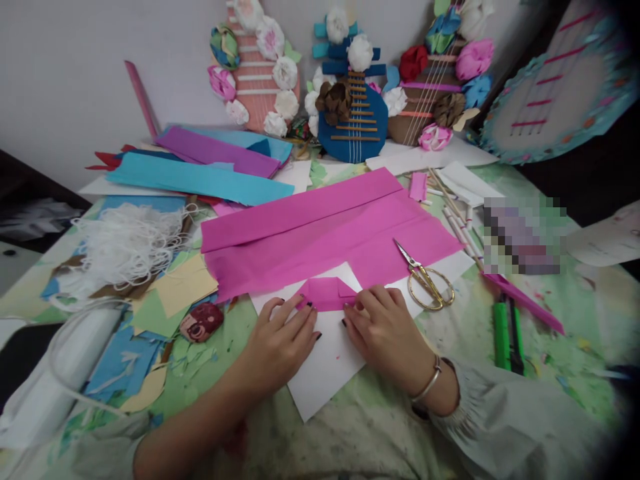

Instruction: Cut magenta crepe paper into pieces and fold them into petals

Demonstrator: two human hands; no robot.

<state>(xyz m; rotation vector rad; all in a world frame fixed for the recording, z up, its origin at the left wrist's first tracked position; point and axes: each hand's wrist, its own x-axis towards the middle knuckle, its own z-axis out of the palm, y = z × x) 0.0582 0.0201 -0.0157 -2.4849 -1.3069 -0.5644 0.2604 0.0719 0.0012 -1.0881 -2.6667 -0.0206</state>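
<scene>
A small piece of folded pink paper lies on a white sheet in front of me. My left hand has its fingertips on the paper's left end, the fingers bent and close together. At the right end, my right hand presses the same piece between curled fingers. The contact under both sets of fingertips is partly hidden. Just beyond lies a large pink crepe paper sheet, folded along its far edge. Gold-handled scissors rest on its right part, points away from me.
At left are a heap of white string, paper scraps and a dark red round object. A green utility knife and rolled paper sticks lie at right. Flower-trimmed paper instruments lean on the back wall.
</scene>
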